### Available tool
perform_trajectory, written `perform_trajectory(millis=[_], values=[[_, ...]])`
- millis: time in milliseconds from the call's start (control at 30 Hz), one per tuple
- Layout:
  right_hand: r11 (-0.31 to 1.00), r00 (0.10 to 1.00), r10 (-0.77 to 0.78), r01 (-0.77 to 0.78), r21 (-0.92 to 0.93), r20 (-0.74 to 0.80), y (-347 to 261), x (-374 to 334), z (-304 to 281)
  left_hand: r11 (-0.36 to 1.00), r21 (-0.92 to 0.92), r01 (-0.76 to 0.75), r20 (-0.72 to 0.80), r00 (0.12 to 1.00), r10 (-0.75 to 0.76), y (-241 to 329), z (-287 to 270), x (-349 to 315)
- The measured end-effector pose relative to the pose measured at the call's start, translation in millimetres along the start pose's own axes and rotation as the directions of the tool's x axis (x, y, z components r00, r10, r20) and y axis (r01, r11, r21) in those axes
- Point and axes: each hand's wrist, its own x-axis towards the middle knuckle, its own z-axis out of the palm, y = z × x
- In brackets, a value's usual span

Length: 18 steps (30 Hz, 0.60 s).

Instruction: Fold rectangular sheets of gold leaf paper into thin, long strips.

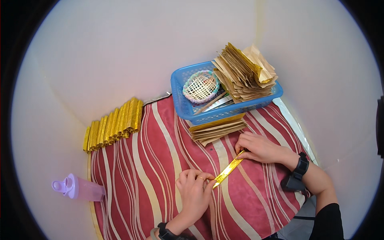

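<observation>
A narrow folded strip of shiny gold paper (227,170) is stretched at a slant between my two hands, just above or on the striped cloth. My left hand (195,191) pinches its lower left end between thumb and fingers, with a ring on one finger. At the upper right end, my right hand (256,148) grips the strip, fingers closed. Just beyond the strip lies a small stack of brown and gold paper sheets (218,129), in front of the basket.
Behind stands a blue plastic basket (180,102) with a thick bundle of folded papers (244,76), a small woven basket (201,87) and flat tools. Gold paper rolls (114,124) are piled at the left edge, near a purple bottle (82,188). Pale walls enclose the red striped cloth (132,192).
</observation>
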Motion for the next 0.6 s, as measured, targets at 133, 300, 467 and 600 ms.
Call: perform_trajectory(millis=[133, 300, 467, 600], values=[[0.996, 0.995, 0.02, -0.028, 0.088, 0.1, -3.7, -2.1, -8.4, 0.999, 0.004, -0.043, 0.007, 0.999, 0.043, -4.4, -0.9, 2.1], [0.992, 0.996, -0.056, 0.048, 0.113, 0.071, -4.5, -12.0, -10.0, 0.991, -0.049, -0.124, 0.001, 0.992, 0.124, -9.7, -5.6, 3.9], [0.979, 0.97, -0.197, 0.201, 0.016, -0.142, -11.7, -14.9, -13.4, 0.971, -0.122, -0.206, -0.029, 0.979, 0.204, -13.5, -5.0, 3.6], [0.965, 0.96, -0.239, 0.219, -0.144, -0.147, -11.9, -17.6, -10.9, 0.963, -0.108, -0.249, -0.133, 0.963, 0.234, -9.0, -6.7, 5.3]])
